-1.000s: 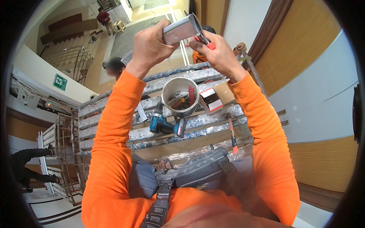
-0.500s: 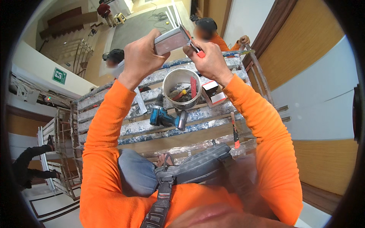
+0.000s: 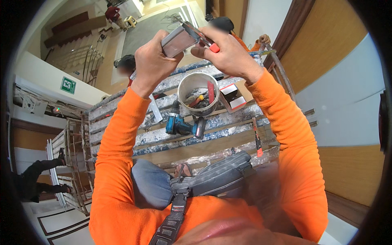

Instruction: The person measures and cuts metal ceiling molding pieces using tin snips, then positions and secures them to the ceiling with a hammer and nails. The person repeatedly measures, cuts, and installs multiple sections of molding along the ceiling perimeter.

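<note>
My left hand (image 3: 153, 61) grips a grey metal channel (image 3: 176, 41) raised above the paint-spattered slatted platform (image 3: 151, 139). My right hand (image 3: 228, 55) is closed on red-handled snips (image 3: 211, 47) at the channel's right end. Below sit a white bucket (image 3: 192, 86) of mixed tools, an open cardboard box (image 3: 232, 97) with dark contents, a teal cordless drill (image 3: 178, 124), a short metal strip (image 3: 156, 109) and a red-and-black tool (image 3: 258, 145).
A co-worker in orange (image 3: 247, 44) grips the far railing, and another head (image 3: 127, 61) shows left of it. Farther back a person in maroon (image 3: 112, 14) stands below. At left, legs (image 3: 43, 185) rest by a second scaffold (image 3: 75, 151). Curved wall panels (image 3: 339, 110) line the right.
Both my hands, with the channel and snips, have moved slightly down and left in the view. The co-workers beyond the platform have shifted a little.
</note>
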Available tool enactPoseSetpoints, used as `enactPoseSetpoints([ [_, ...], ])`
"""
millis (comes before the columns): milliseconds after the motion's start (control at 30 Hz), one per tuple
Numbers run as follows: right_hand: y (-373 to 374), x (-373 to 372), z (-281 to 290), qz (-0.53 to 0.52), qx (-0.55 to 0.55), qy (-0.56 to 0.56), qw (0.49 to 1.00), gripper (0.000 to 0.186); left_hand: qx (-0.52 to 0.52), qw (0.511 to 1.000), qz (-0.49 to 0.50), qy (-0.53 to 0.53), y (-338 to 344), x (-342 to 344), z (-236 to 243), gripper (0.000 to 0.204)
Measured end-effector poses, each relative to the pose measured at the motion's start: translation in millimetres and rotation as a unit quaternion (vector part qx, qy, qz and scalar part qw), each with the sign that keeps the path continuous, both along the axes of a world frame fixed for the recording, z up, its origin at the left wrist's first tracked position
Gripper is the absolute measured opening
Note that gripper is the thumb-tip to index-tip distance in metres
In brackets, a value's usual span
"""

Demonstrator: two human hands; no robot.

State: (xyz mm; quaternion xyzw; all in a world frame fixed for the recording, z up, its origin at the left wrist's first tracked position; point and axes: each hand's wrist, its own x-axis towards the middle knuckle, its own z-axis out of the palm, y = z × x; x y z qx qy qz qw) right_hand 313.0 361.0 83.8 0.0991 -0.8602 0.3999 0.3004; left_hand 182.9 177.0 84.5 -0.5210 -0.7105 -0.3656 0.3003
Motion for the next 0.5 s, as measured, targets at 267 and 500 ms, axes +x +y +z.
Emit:
enactPoseSetpoints([
  [267, -1.7, 2.2, -14.0, -0.047, 0.003, -0.053, 0.997, 0.035, -0.028, 0.999, -0.004, 0.015, -0.8, -2.3, -2.6, 0.03],
  [500, -32.4, 18.8, -106.7, -0.052, -0.037, -0.176, 0.982, 0.032, -0.159, 0.976, 0.031, -0.143, -39.8, 18.7, -104.4, 0.031],
])
